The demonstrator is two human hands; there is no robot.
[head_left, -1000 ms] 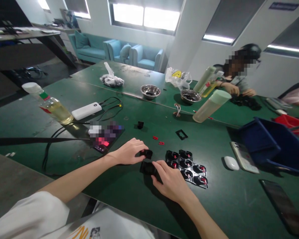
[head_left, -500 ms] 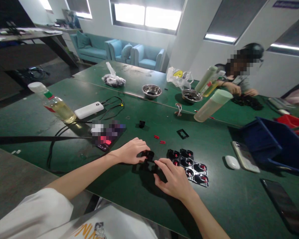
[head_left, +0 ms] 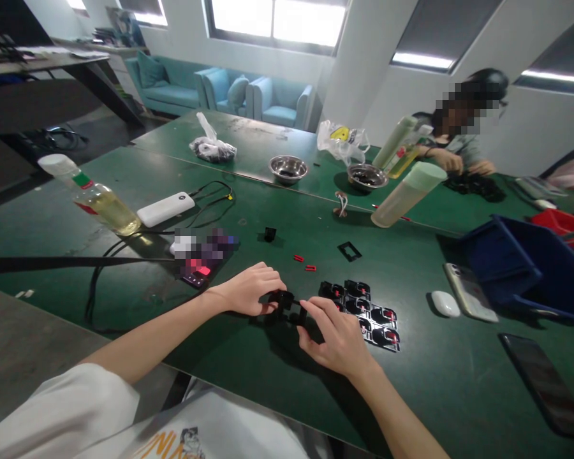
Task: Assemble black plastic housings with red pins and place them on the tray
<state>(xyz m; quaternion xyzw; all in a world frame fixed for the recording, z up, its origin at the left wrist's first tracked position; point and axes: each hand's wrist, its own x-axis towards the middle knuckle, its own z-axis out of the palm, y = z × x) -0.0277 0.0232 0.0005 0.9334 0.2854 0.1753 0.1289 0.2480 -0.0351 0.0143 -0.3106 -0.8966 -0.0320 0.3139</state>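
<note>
My left hand (head_left: 251,290) pinches a small black plastic part (head_left: 284,298) at its fingertips. Across from it, my right hand (head_left: 337,335) grips the edge of a black square plastic frame (head_left: 295,317) between thumb and fingers. The two black pieces meet between my hands; whether they are joined I cannot tell. Right of them lie several black frames with red inserts (head_left: 385,317), laid in a block and partly covered by my right hand. Beyond my fingers are two small red strips (head_left: 298,258), a loose black frame (head_left: 349,251) and a small black block (head_left: 270,234).
At left are a bottle (head_left: 108,207), a white power bank (head_left: 166,209) with cables and a phone (head_left: 205,261). Steel bowls (head_left: 288,169) and a frosted bottle (head_left: 406,194) stand farther back. A blue bin (head_left: 502,261) and phones are at right. Another person's hands (head_left: 447,159) work opposite.
The black frame between my hands has tilted, so its opening shows more clearly. Both hands keep their hold in nearly the same place. The view has shifted slightly.
</note>
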